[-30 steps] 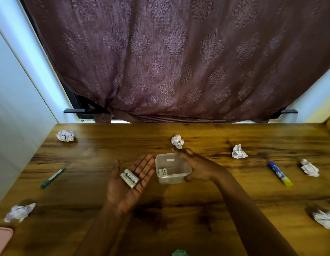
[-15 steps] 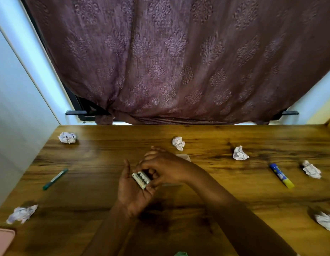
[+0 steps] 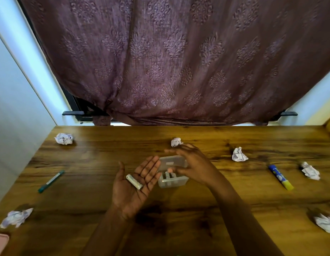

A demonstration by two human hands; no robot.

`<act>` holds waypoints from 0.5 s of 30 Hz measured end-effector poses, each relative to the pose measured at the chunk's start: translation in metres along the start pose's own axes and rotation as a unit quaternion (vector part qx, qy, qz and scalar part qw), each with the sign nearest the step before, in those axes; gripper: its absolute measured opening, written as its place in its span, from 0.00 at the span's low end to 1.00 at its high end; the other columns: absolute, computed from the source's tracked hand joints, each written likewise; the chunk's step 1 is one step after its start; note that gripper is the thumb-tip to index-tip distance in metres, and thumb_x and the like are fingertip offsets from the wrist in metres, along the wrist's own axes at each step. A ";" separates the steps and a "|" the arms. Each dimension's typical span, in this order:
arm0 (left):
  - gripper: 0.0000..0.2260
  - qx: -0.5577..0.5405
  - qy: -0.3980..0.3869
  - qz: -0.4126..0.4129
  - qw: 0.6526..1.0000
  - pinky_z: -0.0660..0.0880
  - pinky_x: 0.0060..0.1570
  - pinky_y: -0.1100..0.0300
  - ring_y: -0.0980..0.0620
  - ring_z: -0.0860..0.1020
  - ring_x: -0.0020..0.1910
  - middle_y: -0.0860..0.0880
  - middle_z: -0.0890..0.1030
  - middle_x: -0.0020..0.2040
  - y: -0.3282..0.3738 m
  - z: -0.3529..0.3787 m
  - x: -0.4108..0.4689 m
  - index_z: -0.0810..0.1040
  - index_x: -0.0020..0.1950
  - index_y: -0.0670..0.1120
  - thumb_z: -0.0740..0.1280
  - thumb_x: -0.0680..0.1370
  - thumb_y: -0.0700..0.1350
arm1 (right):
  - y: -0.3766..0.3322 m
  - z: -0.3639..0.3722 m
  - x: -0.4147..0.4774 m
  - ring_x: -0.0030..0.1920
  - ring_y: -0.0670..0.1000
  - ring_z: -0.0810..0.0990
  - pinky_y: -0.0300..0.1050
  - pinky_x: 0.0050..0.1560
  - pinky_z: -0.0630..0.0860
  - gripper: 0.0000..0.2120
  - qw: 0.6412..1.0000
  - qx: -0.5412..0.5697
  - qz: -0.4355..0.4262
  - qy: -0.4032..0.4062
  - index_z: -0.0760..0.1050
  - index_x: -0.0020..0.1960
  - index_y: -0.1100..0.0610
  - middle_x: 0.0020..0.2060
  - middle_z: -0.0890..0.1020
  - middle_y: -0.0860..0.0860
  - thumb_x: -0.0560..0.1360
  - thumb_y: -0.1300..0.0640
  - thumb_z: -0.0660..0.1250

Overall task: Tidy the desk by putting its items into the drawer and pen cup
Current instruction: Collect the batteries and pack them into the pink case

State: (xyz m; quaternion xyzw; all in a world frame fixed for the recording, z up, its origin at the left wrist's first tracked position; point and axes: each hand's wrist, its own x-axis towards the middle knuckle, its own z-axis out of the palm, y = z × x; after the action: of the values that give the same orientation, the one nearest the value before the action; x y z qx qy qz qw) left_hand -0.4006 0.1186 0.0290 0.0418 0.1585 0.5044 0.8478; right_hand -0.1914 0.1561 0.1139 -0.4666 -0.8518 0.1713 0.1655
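Observation:
My left hand (image 3: 130, 197) lies palm up and flat above the wooden desk (image 3: 86, 196), with one silver battery (image 3: 134, 182) resting loose on the palm. Just to its right stands a small clear plastic box (image 3: 172, 182) with batteries (image 3: 168, 176) lying inside. My right hand (image 3: 194, 164) hovers over the box with its fingers spread and relaxed, thumb tip at the box's opening, holding nothing that I can see. A green pen (image 3: 51, 181) lies at the left and a blue and yellow glue stick (image 3: 280, 177) at the right.
Several crumpled paper balls are scattered over the desk: back left (image 3: 64, 138), behind the box (image 3: 176, 141), right (image 3: 239, 154), far right (image 3: 310, 170), front left (image 3: 16, 218), front right (image 3: 325, 223). A pink object (image 3: 0, 242) shows at the bottom left corner. A purple curtain hangs behind.
My right hand took a battery from my left palm and moved right over the box. One battery is left on the palm where two lay before.

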 end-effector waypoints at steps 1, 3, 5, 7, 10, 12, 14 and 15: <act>0.39 0.009 -0.003 -0.004 1.000 0.58 0.73 0.48 0.44 0.61 0.74 0.40 0.62 0.74 -0.001 0.000 0.002 0.62 0.73 0.38 0.52 0.76 0.68 | -0.007 0.000 0.000 0.66 0.47 0.67 0.46 0.67 0.64 0.27 0.999 0.030 -0.022 0.017 0.69 0.69 0.46 0.64 0.75 0.47 0.72 0.47 0.70; 0.40 0.054 -0.033 -0.003 0.998 0.59 0.72 0.48 0.44 0.62 0.74 0.39 0.64 0.74 -0.004 0.000 0.005 0.62 0.73 0.38 0.51 0.76 0.69 | -0.023 0.007 0.002 0.65 0.47 0.69 0.45 0.65 0.65 0.28 0.994 0.059 -0.096 -0.005 0.70 0.69 0.48 0.63 0.76 0.47 0.71 0.48 0.71; 0.37 0.096 -0.047 -0.005 0.994 0.66 0.67 0.51 0.44 0.67 0.71 0.40 0.71 0.70 -0.005 0.004 0.006 0.69 0.71 0.41 0.52 0.76 0.68 | -0.037 0.018 0.007 0.68 0.47 0.67 0.46 0.69 0.59 0.30 0.985 0.036 -0.155 -0.062 0.69 0.70 0.49 0.65 0.75 0.47 0.69 0.49 0.72; 0.33 0.081 -0.031 -0.028 0.996 0.75 0.53 0.54 0.45 0.76 0.63 0.42 0.78 0.62 -0.006 0.007 0.003 0.76 0.65 0.43 0.58 0.73 0.68 | -0.043 0.026 0.013 0.69 0.47 0.65 0.46 0.72 0.51 0.30 0.981 0.004 -0.171 -0.092 0.69 0.70 0.49 0.66 0.74 0.48 0.70 0.50 0.72; 0.32 0.079 0.021 -0.004 0.997 0.76 0.44 0.60 0.48 0.80 0.56 0.44 0.80 0.58 -0.010 0.010 0.001 0.81 0.60 0.44 0.59 0.72 0.68 | -0.047 0.032 0.018 0.66 0.46 0.67 0.46 0.72 0.49 0.27 0.978 -0.021 -0.189 -0.084 0.71 0.67 0.49 0.62 0.76 0.46 0.70 0.51 0.72; 0.32 0.074 0.029 0.001 0.997 0.76 0.48 0.60 0.47 0.79 0.57 0.44 0.80 0.59 -0.012 0.015 0.001 0.79 0.62 0.44 0.60 0.72 0.68 | -0.048 0.028 0.020 0.64 0.47 0.69 0.46 0.72 0.52 0.26 0.978 -0.012 -0.192 -0.080 0.73 0.65 0.50 0.59 0.78 0.47 0.69 0.51 0.73; 0.33 0.067 0.013 0.005 0.998 0.76 0.52 0.56 0.45 0.79 0.58 0.42 0.79 0.60 -0.012 0.020 0.001 0.77 0.64 0.42 0.60 0.72 0.67 | -0.043 0.018 0.018 0.60 0.50 0.73 0.48 0.67 0.61 0.25 0.982 0.014 -0.181 -0.059 0.76 0.63 0.53 0.55 0.79 0.49 0.67 0.50 0.74; 0.34 0.071 0.014 0.013 0.997 0.75 0.55 0.53 0.44 0.77 0.61 0.40 0.78 0.62 -0.010 0.019 0.002 0.76 0.65 0.41 0.58 0.73 0.67 | -0.036 0.011 0.017 0.57 0.50 0.74 0.49 0.63 0.65 0.26 0.985 0.019 -0.169 -0.030 0.77 0.62 0.52 0.53 0.80 0.49 0.66 0.48 0.75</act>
State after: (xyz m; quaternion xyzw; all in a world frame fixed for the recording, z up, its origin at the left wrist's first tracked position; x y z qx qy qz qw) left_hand -0.3858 0.1172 0.0440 0.0970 0.2049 0.5030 0.8340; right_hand -0.2314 0.1507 0.1227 -0.3071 -0.9198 0.1707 0.1748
